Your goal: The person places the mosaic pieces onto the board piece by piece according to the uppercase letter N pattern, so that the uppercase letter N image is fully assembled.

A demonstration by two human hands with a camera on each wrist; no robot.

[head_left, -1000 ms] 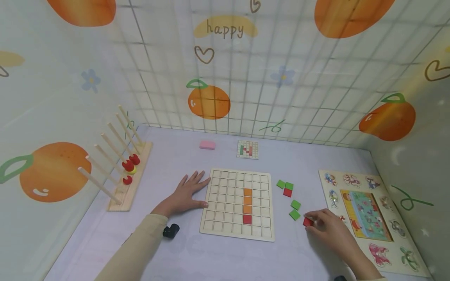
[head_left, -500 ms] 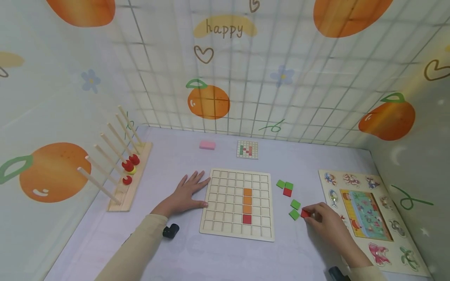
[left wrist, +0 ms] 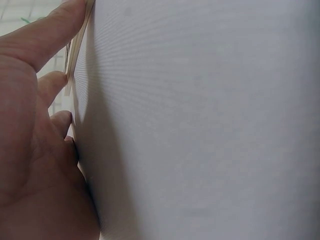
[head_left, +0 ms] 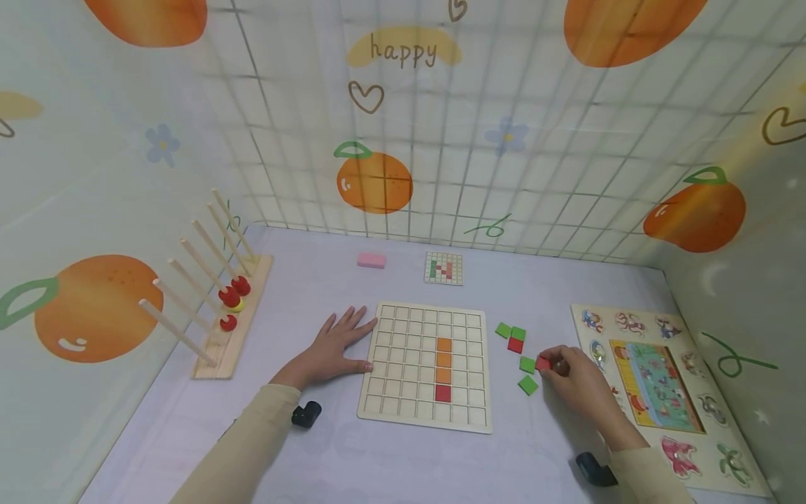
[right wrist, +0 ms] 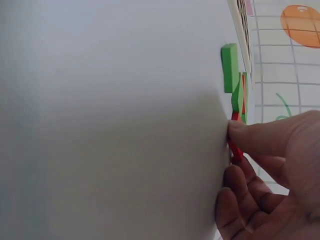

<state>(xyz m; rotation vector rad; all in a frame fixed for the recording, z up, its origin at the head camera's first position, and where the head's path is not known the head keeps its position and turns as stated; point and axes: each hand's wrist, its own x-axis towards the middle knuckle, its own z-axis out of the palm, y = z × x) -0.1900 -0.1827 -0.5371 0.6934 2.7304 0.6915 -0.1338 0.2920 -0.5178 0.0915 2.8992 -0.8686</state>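
In the head view my left hand (head_left: 332, 350) lies with spread fingers at the left edge of a wooden grid board (head_left: 403, 407). Its thumb and fingertips touch that edge, as the left wrist view also shows. On the board, orange tiles (head_left: 443, 360) form a column with one red tile (head_left: 443, 393) below. My right hand (head_left: 582, 385) pinches another red tile (head_left: 543, 363) between thumb and fingers, low at the tabletop. The held tile sits against a green tile (head_left: 527, 364). Nearby lie another green tile (head_left: 527, 385) and a small group with a red tile (head_left: 515, 346).
A pattern card (head_left: 443, 269) and a pink block (head_left: 371, 260) lie behind the board. On the left stands a peg rack (head_left: 242, 343) with several red beads. A wooden animal puzzle (head_left: 680, 455) lies at the right, beside my right forearm.
My right hand has slid the red tile away from me and slightly left, up against a green tile, which shifted slightly. My left hand has stayed put.
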